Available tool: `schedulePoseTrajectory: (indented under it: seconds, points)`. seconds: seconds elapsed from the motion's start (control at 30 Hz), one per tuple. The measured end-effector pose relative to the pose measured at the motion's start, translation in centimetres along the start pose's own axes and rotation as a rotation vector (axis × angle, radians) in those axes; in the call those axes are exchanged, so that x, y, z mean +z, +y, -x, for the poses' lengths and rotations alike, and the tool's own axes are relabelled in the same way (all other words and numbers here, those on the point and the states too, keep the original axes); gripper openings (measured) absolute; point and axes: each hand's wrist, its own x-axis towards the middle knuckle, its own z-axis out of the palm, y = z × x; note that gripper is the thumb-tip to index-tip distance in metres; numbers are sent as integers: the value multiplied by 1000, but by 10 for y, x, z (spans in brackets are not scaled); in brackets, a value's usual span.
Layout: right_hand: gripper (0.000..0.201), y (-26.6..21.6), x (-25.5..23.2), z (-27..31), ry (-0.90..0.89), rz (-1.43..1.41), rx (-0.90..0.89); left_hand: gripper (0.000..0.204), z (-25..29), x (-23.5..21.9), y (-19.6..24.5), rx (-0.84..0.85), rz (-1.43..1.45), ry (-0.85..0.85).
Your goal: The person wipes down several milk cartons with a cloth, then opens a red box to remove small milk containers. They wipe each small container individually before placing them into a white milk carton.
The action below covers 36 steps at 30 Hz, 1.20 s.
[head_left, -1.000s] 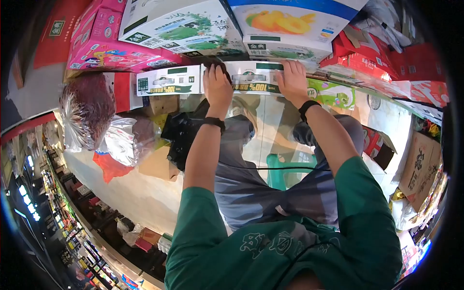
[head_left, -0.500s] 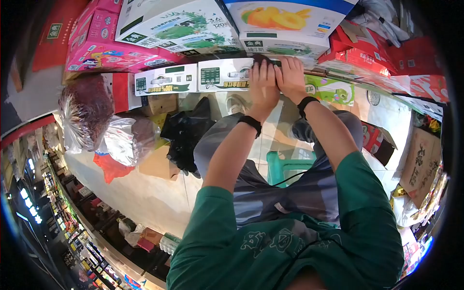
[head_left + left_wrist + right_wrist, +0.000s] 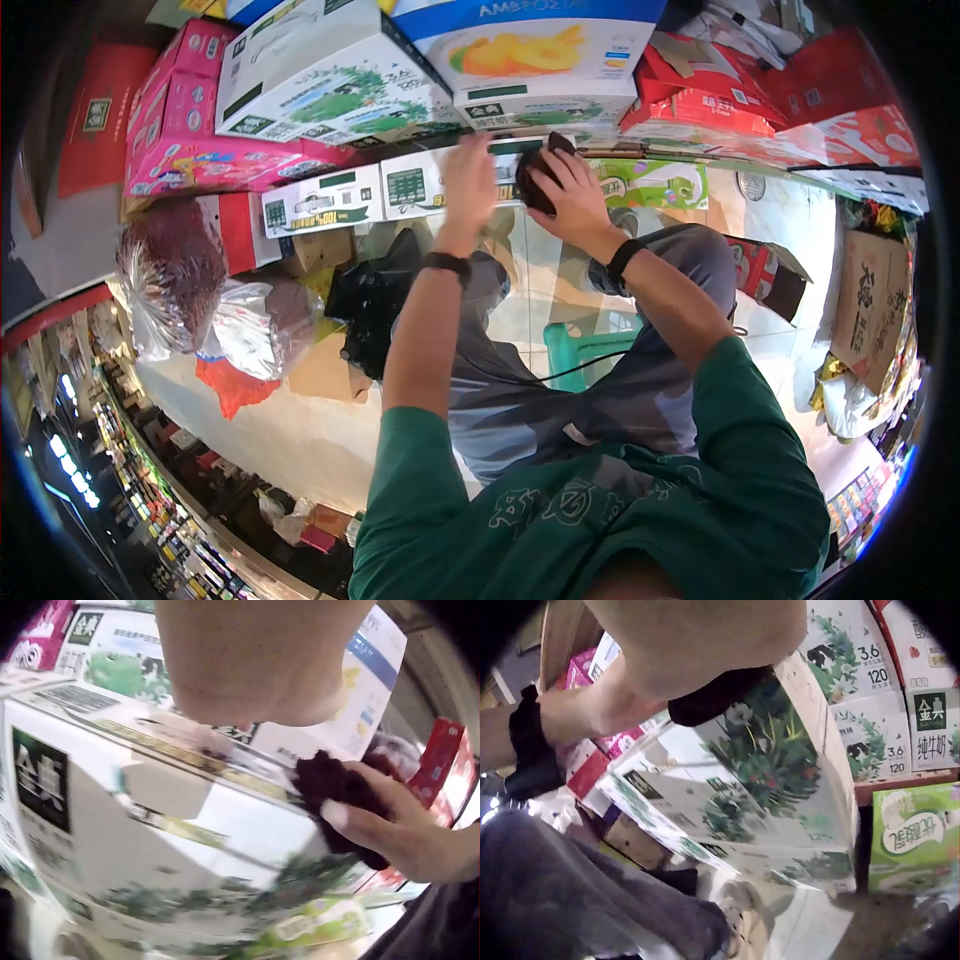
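My right hand (image 3: 572, 198) grips a dark crumpled cloth (image 3: 532, 178) in front of a white milk carton (image 3: 420, 188) with green print. The left wrist view shows the same cloth (image 3: 330, 784) wrapped in those fingers (image 3: 390, 832), beside the carton's top edge (image 3: 150, 825). In the right wrist view the cloth (image 3: 720, 694) sits under my palm above the carton (image 3: 772, 772). My left hand (image 3: 468, 178) is blurred, fingers stretched up against the carton's front, holding nothing. Both wrists carry black bands.
Cartons are stacked behind: pink boxes (image 3: 200, 130), a peach-print box (image 3: 520, 50), red boxes (image 3: 800, 100) and a green box (image 3: 650, 185). Plastic bags (image 3: 170, 270) and a black bag (image 3: 365, 300) lie on the left. A green stool (image 3: 580, 350) stands under my knees.
The dark cloth went from my left hand to my right. My left hand moved right to meet the right, then drew back left; the right hand lifted off the carton with the cloth.
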Motion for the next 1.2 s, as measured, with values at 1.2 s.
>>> schedulePoseTrajectory:
  seconds: [1.2]
  points:
    - [23, 99, 132, 31, 444, -1510, 1348, 56, 27, -18, -48, -29, -468, 38]
